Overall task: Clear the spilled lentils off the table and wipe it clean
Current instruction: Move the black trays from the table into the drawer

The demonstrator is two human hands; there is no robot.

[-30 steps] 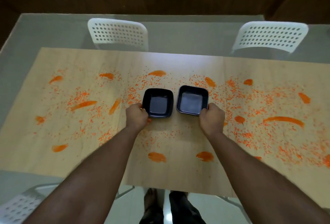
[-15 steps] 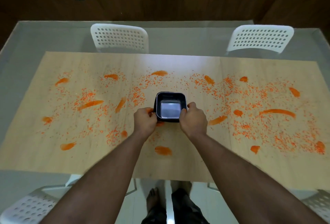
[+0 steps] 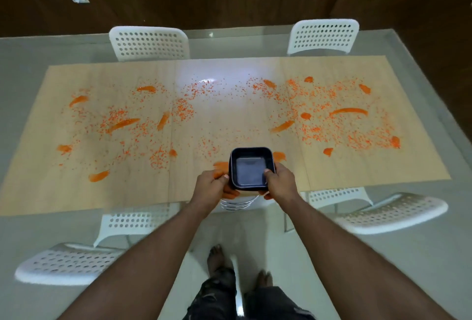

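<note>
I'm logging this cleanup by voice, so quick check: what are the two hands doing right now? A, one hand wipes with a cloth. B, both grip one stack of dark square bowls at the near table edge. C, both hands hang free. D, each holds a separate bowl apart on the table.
B: the left hand and the right hand grip opposite sides of the stacked dark bowls at the near edge of the table.

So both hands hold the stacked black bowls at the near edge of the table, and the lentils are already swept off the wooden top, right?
Not quite. The head view shows the left hand and right hand holding the stacked black bowls at the near edge, but the lentils are still scattered across the wooden top, along with orange smears.
</note>
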